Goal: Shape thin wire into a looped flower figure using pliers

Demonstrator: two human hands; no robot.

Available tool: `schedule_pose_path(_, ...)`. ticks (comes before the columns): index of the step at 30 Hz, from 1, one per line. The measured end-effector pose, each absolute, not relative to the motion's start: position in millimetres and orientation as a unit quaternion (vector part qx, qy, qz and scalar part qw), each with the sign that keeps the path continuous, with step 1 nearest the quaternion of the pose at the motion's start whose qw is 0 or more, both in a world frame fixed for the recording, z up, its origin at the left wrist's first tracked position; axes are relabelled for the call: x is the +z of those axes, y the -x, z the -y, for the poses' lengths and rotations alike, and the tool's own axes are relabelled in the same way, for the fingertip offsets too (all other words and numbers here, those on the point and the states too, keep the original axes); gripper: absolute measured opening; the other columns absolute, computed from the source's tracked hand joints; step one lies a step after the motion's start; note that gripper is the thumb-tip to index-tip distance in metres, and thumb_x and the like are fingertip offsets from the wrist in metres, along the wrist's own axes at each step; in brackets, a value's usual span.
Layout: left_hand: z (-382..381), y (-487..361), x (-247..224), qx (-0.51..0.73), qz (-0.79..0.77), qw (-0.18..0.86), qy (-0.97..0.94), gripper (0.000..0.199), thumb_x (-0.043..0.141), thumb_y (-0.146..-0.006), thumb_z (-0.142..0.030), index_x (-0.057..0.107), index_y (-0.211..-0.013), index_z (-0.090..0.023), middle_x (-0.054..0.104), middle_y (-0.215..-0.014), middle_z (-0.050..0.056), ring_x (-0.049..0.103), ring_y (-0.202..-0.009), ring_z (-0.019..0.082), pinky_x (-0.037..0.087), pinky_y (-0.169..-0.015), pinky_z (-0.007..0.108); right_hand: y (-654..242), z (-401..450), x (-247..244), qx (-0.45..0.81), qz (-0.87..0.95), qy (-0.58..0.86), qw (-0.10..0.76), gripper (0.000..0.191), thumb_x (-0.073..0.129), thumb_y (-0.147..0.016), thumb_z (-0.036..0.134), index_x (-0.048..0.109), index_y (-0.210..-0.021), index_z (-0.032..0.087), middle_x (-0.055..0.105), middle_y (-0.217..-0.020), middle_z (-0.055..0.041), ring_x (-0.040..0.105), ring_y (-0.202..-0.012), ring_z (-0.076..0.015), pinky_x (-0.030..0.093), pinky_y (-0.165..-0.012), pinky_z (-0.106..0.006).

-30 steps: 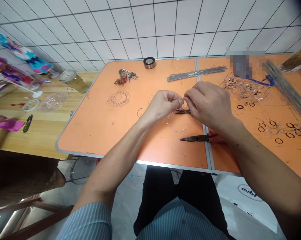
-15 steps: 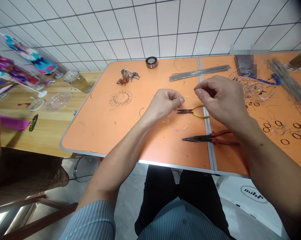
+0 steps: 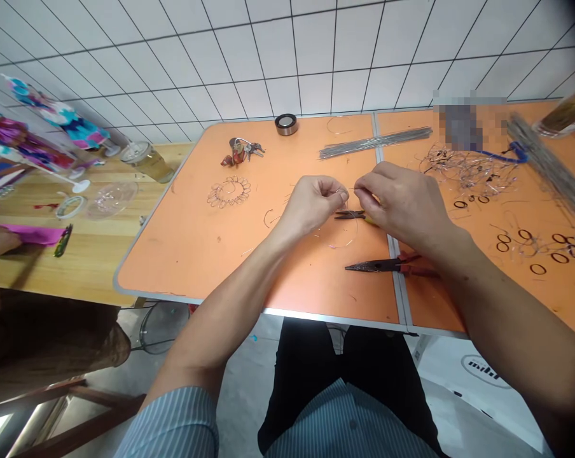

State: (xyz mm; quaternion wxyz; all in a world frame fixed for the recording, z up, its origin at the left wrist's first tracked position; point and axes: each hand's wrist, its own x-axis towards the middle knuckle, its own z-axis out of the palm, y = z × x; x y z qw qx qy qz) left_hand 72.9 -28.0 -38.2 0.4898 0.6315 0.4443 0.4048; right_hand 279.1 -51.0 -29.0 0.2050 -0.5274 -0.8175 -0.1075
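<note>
**Work in hand:** Hand-forming of fine wire. The left hand (image 3: 311, 205) and right hand (image 3: 402, 205) work together at the centre of the orange folding table (image 3: 182, 267), with both forearms angled inward from the near edge.

**Hand state:**
- Left hand: fingers curled, thumb and forefinger closed in a pinch on the fine wire (image 3: 350, 189).
- Right hand: fingers partly extended, thumb and forefinger drawn together on the same strand, at 9 o'clock from the hand. The exact contact is too fine to resolve.

**Workpiece position:** The strand runs between the two pinches. A thin wire hoop (image 3: 339, 240) lies at 6 o'clock from the fingertips, close below the left hand.

**Adjacent tools:** Yellow-handled pliers (image 3: 349, 215) lie under the right hand's fingers, partly hidden. Red-handled needle-nose pliers (image 3: 387, 266) lie unheld at 5 o'clock from the pinch.

**Surrounding stock:** Straight wire rods (image 3: 376, 143) lie at 12 o'clock. A wire scrap tangle (image 3: 469, 172) lies at 2 o'clock. A finished wire flower (image 3: 229, 192) lies at 10 o'clock.
</note>
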Motion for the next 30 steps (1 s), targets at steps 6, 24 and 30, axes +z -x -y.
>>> schedule_pose_path(6,33.6,-79.1,-39.2,0.426,-0.445,0.487,-0.619,0.018,0.074,-0.091,-0.02,0.073,-0.073,-0.018,0.07,-0.071,0.0,0.058,-0.066,0.011,0.045,-0.066,0.027,-272.9,48.4,-36.2,-0.073,0.801,0.539,0.252,0.029,0.053,-0.104,0.025,0.081,-0.097,0.023,0.082,-0.098,-0.0102,0.069,-0.082,-0.0259,0.035,-0.065,-0.039)
schedule_pose_path(24,36.1,-84.3,-40.1,0.451,-0.466,0.484,-0.588,0.018,0.076,-0.094,-0.023,0.076,-0.077,-0.018,0.076,-0.078,0.003,0.06,-0.069,0.012,0.047,-0.067,0.026,-261.7,45.3,-30.2,0.185,0.676,0.581,0.415,0.012,0.073,-0.087,0.026,0.073,-0.076,0.027,0.076,-0.073,-0.0022,0.066,-0.069,-0.0224,0.046,-0.063,-0.038)
schedule_pose_path(30,34.4,-83.5,-40.3,0.451,-0.463,0.5,-0.577,0.018,0.076,-0.094,-0.024,0.076,-0.077,-0.018,0.076,-0.077,0.003,0.058,-0.066,0.011,0.046,-0.066,0.027,-261.2,43.0,-32.4,0.218,0.665,0.57,0.431,0.01,0.074,-0.088,0.024,0.074,-0.078,0.027,0.078,-0.079,-0.0035,0.07,-0.073,-0.0239,0.051,-0.064,-0.038)
